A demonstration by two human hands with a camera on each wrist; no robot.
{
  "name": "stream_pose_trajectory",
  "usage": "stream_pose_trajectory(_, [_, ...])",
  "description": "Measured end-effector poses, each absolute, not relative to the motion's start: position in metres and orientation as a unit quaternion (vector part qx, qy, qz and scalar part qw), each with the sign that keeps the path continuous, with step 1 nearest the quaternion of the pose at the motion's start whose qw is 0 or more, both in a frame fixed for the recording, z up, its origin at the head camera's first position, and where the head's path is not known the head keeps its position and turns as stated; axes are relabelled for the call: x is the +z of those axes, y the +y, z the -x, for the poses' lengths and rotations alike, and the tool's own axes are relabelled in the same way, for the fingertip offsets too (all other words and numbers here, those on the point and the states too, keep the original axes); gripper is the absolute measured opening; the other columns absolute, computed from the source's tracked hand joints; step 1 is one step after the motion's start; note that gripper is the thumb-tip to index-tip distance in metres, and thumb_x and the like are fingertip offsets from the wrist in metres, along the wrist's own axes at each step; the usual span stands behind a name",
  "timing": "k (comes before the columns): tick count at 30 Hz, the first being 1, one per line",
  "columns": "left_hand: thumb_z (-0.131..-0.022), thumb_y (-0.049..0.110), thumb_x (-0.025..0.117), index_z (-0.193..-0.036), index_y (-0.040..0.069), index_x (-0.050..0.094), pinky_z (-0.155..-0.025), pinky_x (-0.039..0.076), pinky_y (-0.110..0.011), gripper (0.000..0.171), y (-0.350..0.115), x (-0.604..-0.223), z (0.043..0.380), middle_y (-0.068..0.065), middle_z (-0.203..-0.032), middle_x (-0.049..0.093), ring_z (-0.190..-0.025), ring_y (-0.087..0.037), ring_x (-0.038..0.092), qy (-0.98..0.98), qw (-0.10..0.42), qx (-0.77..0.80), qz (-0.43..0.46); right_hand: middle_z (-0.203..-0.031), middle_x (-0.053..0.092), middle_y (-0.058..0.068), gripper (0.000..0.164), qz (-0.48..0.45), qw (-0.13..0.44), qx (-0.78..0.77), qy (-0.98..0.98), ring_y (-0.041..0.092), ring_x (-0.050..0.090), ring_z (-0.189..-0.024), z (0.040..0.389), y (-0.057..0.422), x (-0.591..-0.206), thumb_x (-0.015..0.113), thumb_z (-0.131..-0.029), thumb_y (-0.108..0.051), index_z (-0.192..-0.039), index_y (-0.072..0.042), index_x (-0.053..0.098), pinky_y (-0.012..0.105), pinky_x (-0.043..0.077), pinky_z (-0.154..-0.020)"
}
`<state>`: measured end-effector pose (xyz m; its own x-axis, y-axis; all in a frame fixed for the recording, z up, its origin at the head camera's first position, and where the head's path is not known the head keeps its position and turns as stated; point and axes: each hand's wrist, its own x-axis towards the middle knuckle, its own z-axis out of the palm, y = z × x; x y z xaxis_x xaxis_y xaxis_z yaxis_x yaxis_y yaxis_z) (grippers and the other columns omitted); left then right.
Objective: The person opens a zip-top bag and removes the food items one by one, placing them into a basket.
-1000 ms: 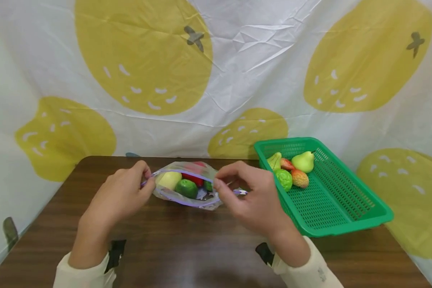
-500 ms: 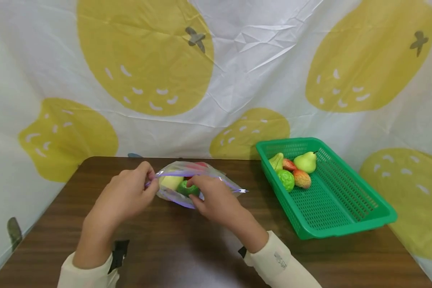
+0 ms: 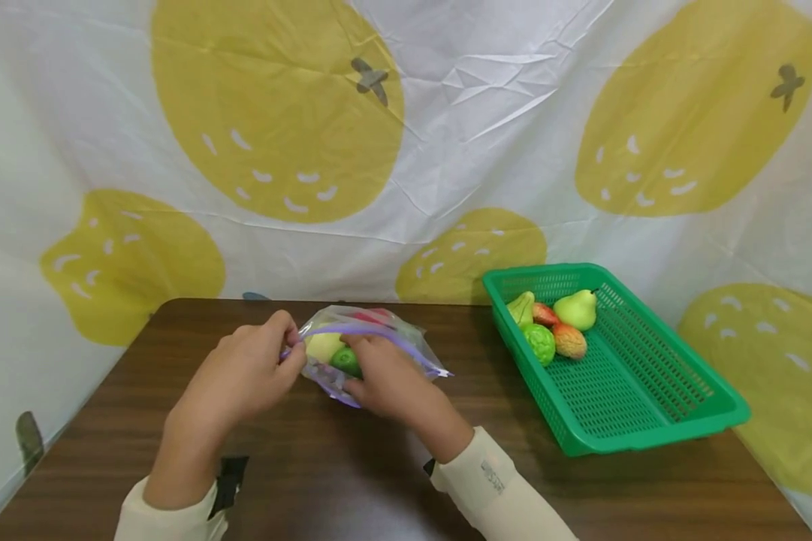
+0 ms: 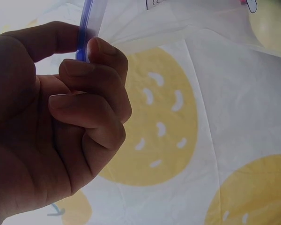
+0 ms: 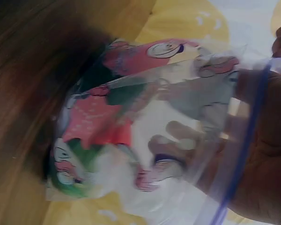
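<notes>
A clear zip bag [image 3: 419,342] with a purple zip edge and printed cartoon figures stands on the table, its mouth spread. Through the mouth show a pale yellow piece [image 3: 322,348] and a dark green, rounded toy vegetable [image 3: 345,362]; something red [image 3: 375,315] shows through the plastic behind. My left hand [image 3: 246,376] pinches the left end of the zip edge between thumb and index finger. My right hand [image 3: 393,382] reaches into the mouth beside the green vegetable. Through the plastic, the right wrist view shows its fingers [image 5: 178,140] extended, with nothing visible gripped.
On the right of the brown table [image 3: 291,481] stands a green plastic basket [image 3: 656,439]. It holds a pear [image 3: 577,309], a green cabbage-like ball [image 3: 539,344] and several other toy pieces. A lemon-print cloth [image 3: 480,150] hangs behind the table.
My right hand has let go of the bag's right edge and moved left into the mouth. The zip's right end has dropped slightly. My left hand keeps its pinch.
</notes>
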<state>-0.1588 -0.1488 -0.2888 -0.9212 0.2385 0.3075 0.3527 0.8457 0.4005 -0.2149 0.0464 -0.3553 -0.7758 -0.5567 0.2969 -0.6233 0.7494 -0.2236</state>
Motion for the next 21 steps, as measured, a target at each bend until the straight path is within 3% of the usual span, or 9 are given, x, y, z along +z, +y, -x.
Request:
stream_pose_trajectory(6, [-0.091,0.019,0.054,-0.092,0.009,0.056,-0.050,0.039,-0.036,0.010,-0.148,-0.288,0.157,-0.002,-0.062,0.052,-0.054,-0.021,0.048,-0.954,0.113,-0.229,0.155,-0.092,0.069,0.007,0.047,-0.297,0.090,0.154,-0.938,0.017,0.057,-0.080,0.226,0.044,-0.365,0.080,-0.079,-0.029,-0.115,-0.004,0.063,0.039,0.053,-0.074])
stream_pose_trajectory(14, [-0.091,0.018,0.055,-0.092,0.009,0.056,-0.046,0.036,-0.033,0.010,-0.146,-0.286,0.157,-0.001,-0.060,0.049,-0.050,-0.017,0.044,-0.954,0.098,-0.233,0.165,-0.090,0.077,0.006,0.045,-0.314,0.086,0.074,-0.943,0.021,0.064,-0.074,0.233,0.042,-0.380,0.066,-0.090,-0.021,-0.134,-0.017,0.062,0.038,0.056,-0.075])
stream_pose_trajectory(21, [-0.091,0.018,0.056,-0.093,0.008,0.057,-0.046,0.036,-0.032,0.011,-0.146,-0.288,0.156,-0.001,-0.060,0.050,-0.049,-0.015,0.043,-0.955,0.086,-0.230,0.169,-0.100,0.075,0.008,0.048,-0.302,0.066,0.058,-0.949,0.023,0.066,-0.084,0.232,0.041,-0.385,0.070,-0.089,-0.025,-0.135,-0.016,0.058,0.039,0.056,-0.082])
